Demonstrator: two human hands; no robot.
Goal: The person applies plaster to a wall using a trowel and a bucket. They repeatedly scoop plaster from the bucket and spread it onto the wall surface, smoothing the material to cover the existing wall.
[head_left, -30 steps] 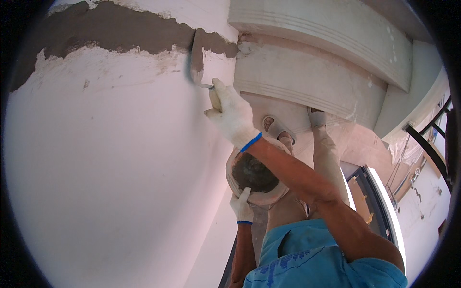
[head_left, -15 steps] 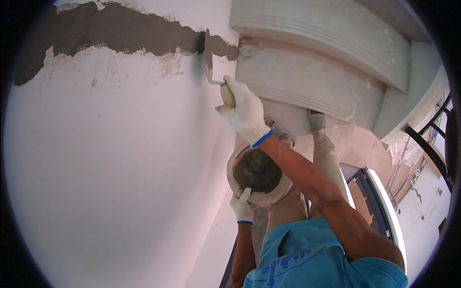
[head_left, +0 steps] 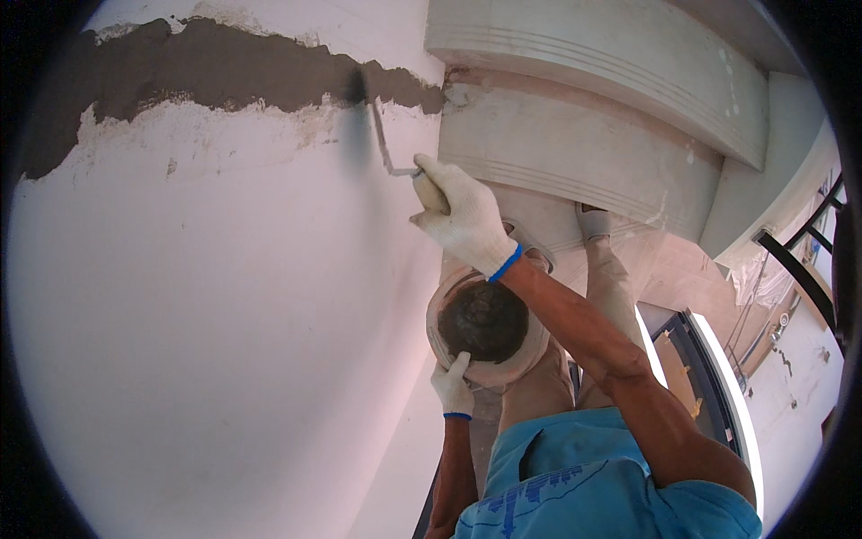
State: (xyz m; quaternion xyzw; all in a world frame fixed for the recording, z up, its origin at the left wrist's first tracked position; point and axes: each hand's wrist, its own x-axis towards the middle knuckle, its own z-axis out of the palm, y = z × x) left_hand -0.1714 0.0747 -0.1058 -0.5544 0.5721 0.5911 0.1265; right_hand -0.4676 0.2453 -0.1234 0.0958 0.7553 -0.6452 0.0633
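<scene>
My right hand (head_left: 462, 216), in a white knit glove, grips the handle of a trowel (head_left: 382, 126) whose blade lies edge-on against the white wall (head_left: 206, 341). The blade touches a band of wet grey mortar (head_left: 224, 76) that runs across the upper wall. My left hand (head_left: 452, 386), also gloved, holds the rim of a round pinkish bowl (head_left: 444, 305) at waist height. A dark lump of mortar (head_left: 485, 319) sits inside the bowl.
A stepped pale moulding (head_left: 611, 108) juts out to the right of the mortar band. My feet stand on a ledge (head_left: 548, 216) below it. Far down at the right are a dark-framed opening (head_left: 700, 359) and black railings (head_left: 799, 269).
My right hand has slid the trowel to the right along the mortar band, toward the moulding, and risen slightly. The left hand and the bowl have stayed where they were.
</scene>
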